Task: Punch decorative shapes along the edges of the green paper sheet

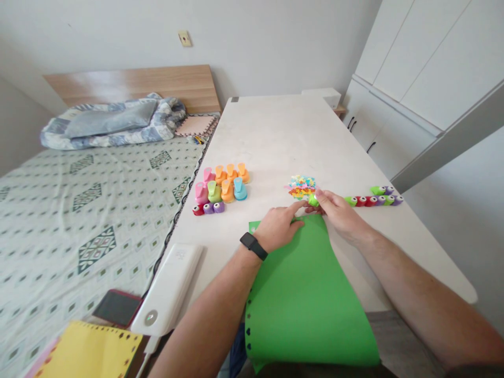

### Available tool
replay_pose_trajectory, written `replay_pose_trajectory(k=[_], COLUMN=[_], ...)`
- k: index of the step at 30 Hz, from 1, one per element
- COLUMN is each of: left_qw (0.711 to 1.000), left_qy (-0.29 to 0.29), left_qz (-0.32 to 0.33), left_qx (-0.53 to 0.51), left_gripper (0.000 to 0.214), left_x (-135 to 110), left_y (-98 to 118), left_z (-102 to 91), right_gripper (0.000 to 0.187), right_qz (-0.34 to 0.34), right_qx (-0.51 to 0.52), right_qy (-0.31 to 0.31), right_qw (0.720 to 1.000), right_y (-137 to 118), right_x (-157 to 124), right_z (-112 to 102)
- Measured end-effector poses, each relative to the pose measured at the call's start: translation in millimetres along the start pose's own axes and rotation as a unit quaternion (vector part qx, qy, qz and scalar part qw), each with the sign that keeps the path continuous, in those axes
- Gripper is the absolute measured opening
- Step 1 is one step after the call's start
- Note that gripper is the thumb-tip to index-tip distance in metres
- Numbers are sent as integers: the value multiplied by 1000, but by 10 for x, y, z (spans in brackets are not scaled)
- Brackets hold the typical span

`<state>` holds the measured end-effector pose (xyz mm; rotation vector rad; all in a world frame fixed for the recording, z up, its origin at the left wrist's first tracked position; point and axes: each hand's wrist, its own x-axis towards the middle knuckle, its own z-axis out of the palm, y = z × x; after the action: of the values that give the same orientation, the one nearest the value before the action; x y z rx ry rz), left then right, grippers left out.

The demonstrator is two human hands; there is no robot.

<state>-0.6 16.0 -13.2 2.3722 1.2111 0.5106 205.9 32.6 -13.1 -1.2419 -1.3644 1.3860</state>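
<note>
Green paper [307,304] overhanging table edge [368,302], right hand [339,212] gripping punch [313,200], left hand [277,226] grip unclear, space beyond

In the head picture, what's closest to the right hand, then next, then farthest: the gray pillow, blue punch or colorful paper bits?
From the right hand:
1. Colorful paper bits: just left, on the table.
2. Blue punch: farther left, same table.
3. Gray pillow: far left, on the bed.

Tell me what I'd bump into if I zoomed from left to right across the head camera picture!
Grey-blue pillow → cluster of big colourful punches → black watch → pile of little paper cutouts → right hand → row of small green, red and purple punches.
</note>
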Motion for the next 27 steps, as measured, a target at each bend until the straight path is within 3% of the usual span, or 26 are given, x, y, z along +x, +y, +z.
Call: replay_pose_trajectory(k=[8,16,22,27], left_qw=[1000,1000,999,1000], left_qy=[-1,-5,-1,-10], left_qz=[-8,-11,-4,-12], left_qx=[0,10,34,22], left_gripper=[44,22,20,23], left_x=[-5,1,-7,-4], left_y=[-7,-30,-13,-13], left_z=[6,15,19,34], right_gripper=[52,48,45,43], right_qz=[6,-44,-83,-132], right_qx=[-6,-66,-112,-161], right_qy=[24,90,64,6], right_qw=[1000,993,988,978], right_y=[-28,-19,-59,-246], right_x=[-8,5,-9,95], right_z=[6,-53,-7,242])
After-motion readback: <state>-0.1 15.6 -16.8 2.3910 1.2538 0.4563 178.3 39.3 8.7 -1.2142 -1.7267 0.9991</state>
